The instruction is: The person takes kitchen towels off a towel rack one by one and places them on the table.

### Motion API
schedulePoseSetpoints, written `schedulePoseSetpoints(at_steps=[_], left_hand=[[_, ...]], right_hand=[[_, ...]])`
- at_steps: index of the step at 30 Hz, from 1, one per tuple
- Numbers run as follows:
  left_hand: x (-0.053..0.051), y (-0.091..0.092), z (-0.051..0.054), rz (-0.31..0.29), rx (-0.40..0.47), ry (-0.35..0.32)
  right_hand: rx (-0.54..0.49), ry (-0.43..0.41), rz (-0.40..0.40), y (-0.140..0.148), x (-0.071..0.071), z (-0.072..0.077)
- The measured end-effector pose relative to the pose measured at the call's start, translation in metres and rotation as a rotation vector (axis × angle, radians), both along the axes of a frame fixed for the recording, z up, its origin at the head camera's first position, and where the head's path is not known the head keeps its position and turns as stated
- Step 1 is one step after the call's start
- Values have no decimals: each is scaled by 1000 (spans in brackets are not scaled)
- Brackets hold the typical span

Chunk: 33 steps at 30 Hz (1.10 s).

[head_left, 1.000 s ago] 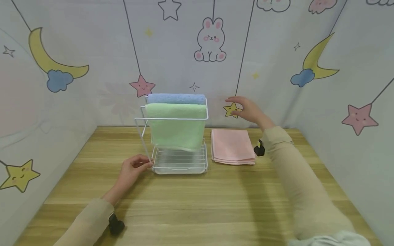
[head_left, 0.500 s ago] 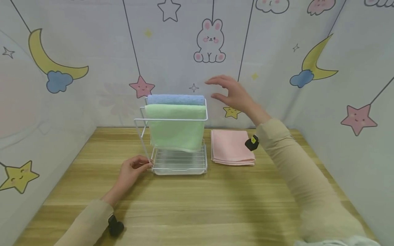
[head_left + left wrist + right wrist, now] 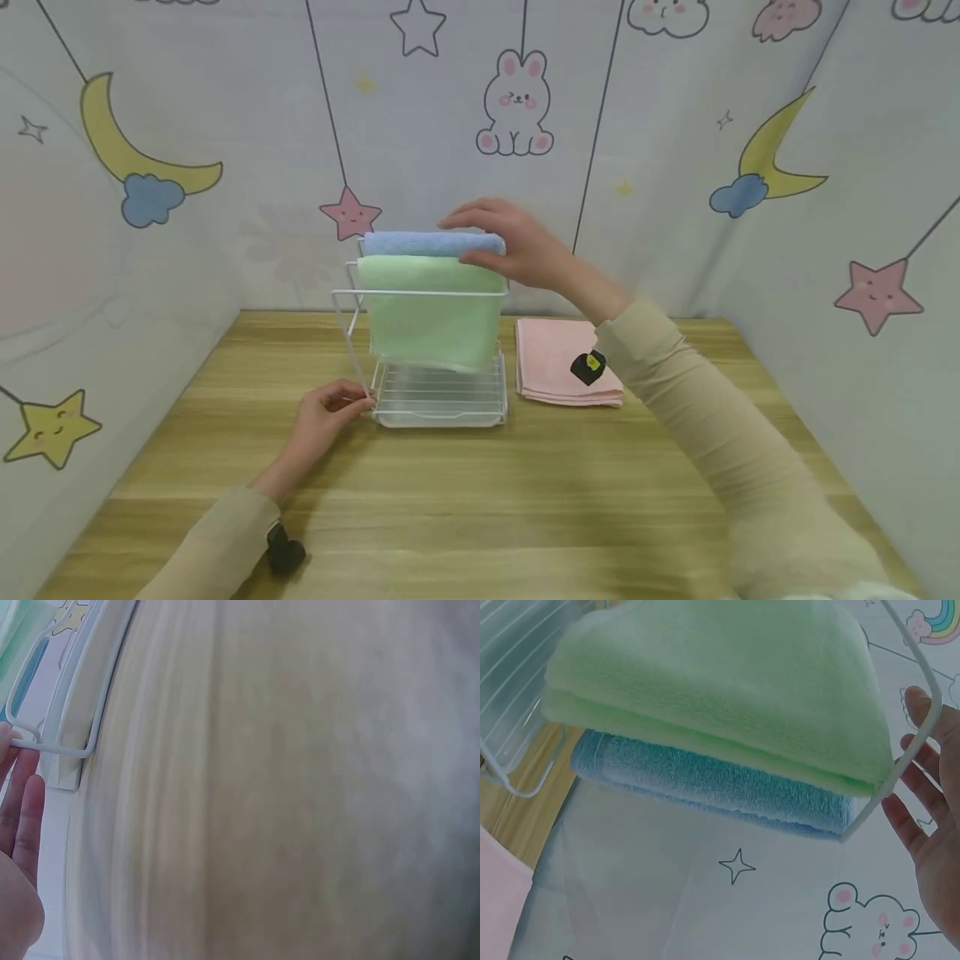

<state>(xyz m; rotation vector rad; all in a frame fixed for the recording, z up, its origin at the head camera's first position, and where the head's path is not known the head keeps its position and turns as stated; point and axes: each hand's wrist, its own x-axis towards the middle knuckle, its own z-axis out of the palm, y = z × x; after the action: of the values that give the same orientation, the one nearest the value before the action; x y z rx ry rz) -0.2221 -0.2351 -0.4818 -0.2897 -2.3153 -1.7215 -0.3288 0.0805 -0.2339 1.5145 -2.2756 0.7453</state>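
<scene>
Left grip (image 3: 321,421) pinches the lower left corner of a white wire rack (image 3: 441,422) on the table (image 3: 450,508). Rightward, a green towel (image 3: 431,325) hangs before a blue towel (image 3: 412,243); right grip (image 3: 528,248), thumb and fingers spread, arches over their upper right end, contact unclear. Folded pink cloth (image 3: 547,362) lies just right of the rack.

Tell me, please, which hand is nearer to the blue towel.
Right. The right hand is at the upper right end of the blue towel; the left hand is lower, holding the white wire rack near its base.
</scene>
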Motion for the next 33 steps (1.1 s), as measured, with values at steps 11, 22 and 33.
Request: schedulePoseSetpoints(at_steps=[11, 22, 33], left_hand=[[1, 0, -1, 2, -1, 10], [1, 2, 0, 17, -8, -2], [1, 2, 3, 1, -4, 14]], right_hand=[[95, -65, 7, -16, 7, -6], [216, -111, -113, -19, 9, -3], [277, -118, -181, -23, 11, 0]])
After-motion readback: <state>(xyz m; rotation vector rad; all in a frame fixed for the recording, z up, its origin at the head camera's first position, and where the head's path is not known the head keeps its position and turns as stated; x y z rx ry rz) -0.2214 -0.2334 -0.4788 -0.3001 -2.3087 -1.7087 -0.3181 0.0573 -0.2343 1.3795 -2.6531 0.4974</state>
